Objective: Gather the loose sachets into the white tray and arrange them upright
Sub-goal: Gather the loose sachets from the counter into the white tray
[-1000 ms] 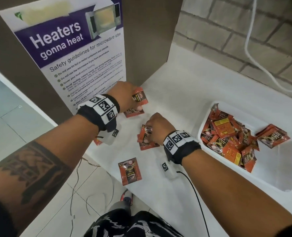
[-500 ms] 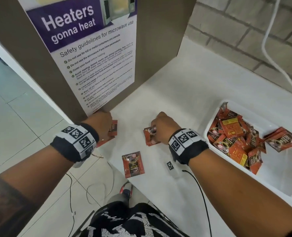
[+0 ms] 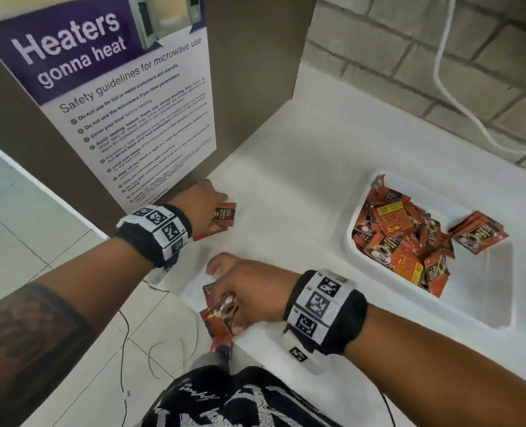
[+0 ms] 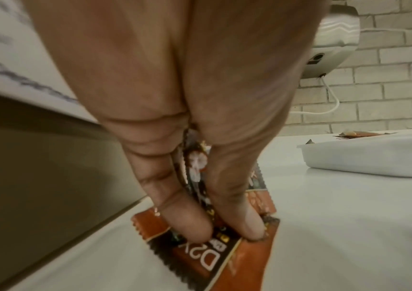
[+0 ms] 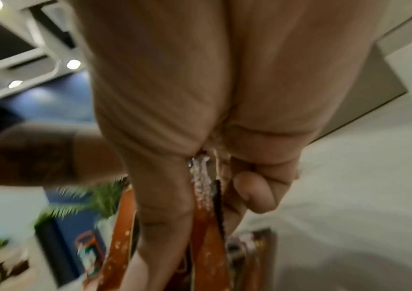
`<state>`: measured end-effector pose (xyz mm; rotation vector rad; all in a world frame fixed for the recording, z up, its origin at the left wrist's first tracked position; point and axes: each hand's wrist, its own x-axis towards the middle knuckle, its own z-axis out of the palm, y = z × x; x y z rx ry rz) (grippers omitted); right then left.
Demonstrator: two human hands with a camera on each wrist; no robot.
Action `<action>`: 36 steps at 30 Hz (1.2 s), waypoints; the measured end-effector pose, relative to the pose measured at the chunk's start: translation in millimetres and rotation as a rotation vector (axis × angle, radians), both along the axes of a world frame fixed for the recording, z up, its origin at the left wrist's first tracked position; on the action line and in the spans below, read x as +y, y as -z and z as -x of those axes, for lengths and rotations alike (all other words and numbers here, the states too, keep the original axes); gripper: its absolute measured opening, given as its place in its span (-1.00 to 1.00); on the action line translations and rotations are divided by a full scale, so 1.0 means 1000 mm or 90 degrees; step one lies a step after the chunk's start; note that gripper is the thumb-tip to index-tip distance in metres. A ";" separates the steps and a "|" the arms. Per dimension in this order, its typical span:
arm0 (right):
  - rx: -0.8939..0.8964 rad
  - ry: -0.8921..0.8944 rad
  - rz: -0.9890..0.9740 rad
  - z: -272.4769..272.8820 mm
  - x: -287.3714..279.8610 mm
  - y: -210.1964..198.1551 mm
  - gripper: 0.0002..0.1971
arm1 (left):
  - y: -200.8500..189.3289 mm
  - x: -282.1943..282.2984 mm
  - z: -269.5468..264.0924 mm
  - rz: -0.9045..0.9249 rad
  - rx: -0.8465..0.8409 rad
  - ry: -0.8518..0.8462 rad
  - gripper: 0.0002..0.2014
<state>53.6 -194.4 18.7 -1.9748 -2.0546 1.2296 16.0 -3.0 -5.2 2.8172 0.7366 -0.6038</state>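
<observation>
Sachets in three groups. Main pile [image 3: 400, 241] sits jumbled in the white tray [image 3: 471, 306] at 3 o'clock on the white counter [image 3: 301, 155], mostly lying flat or leaning, filling the tray's far-left half. One small stack [image 3: 478, 232] rests on the tray's far rim, 2 o'clock of the pile.

Left hand [image 3: 201, 204] at 10 o'clock, close to the brown panel's base. Wrist view: thumb and fingers [image 4: 182, 216] pinch a few sachets on edge, tips pressing down onto a flat sachet [image 4: 212, 261] marked "D2X" on the counter. Hand clamped on its sachets [image 3: 224, 217].

Right hand [image 3: 249, 291] at 7 o'clock, at the counter's near-left edge. It grips a bundle of sachets [image 3: 221, 312] between thumb and curled fingers [image 5: 254, 196]; the bundle pokes out past the counter edge. Wrist view is blurred, can't count them. Clamped as well.

Hands apart from each other, both well clear of the tray.

Around: microwave safety poster [image 3: 117, 97] on the brown panel [image 3: 255, 72] at 11 o'clock, brick wall [image 3: 409, 57] at 1 o'clock with a white cable [image 3: 446, 87] hanging down it, tiled floor [image 3: 40, 241] at 8 o'clock.
</observation>
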 end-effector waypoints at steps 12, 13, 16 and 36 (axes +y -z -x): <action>-0.128 0.230 -0.031 -0.033 -0.015 0.032 -0.68 | -0.010 -0.003 -0.060 0.014 0.062 0.071 -0.56; -0.119 0.243 -0.033 -0.032 -0.017 0.031 -0.69 | -0.009 -0.004 -0.065 0.012 0.055 0.078 -0.59; -0.093 0.256 -0.071 -0.026 -0.019 0.027 -0.78 | -0.006 -0.003 -0.075 0.012 0.045 0.084 -0.65; -0.063 0.387 -0.100 -0.072 -0.048 -0.003 -0.73 | -0.034 0.008 -0.103 0.100 -0.038 0.121 -0.67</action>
